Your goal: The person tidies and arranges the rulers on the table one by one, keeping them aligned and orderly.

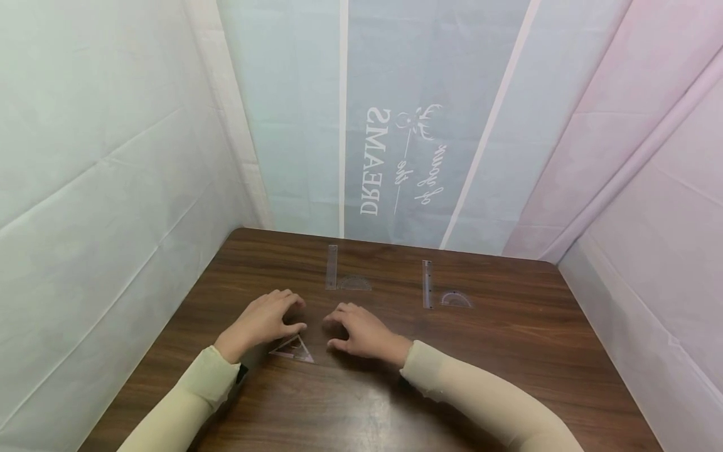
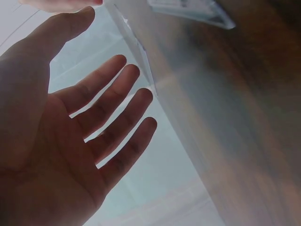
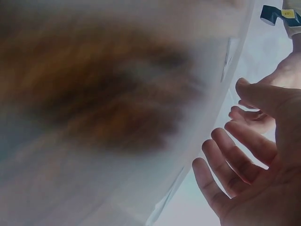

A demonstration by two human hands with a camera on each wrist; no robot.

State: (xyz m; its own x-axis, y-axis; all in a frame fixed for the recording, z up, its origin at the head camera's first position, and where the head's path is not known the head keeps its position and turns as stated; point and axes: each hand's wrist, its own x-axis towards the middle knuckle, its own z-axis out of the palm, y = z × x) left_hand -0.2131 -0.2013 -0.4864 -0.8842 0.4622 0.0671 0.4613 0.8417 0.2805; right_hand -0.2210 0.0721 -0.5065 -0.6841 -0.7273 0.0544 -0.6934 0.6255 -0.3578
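A small clear set square (image 1: 292, 350) lies on the brown wooden table, just below the thumb of my left hand (image 1: 267, 319). The left fingers are loosely bent in the head view and spread apart in the left wrist view, with nothing held. To the right of the set square is my right hand (image 1: 364, 333), its fingers relaxed and its grasp empty. The two hands face each other with a gap between them. In the left wrist view, the edge of a clear plastic piece (image 2: 195, 10) shows at the top.
Farther back lie a clear ruler (image 1: 331, 267) and a faint clear protractor (image 1: 356, 284) beside its lower end. Another ruler (image 1: 427, 284) and a second protractor (image 1: 456, 300) lie to their right. Hanging cloth (image 1: 418, 63) encloses the table (image 1: 508, 351) at the back and both sides.
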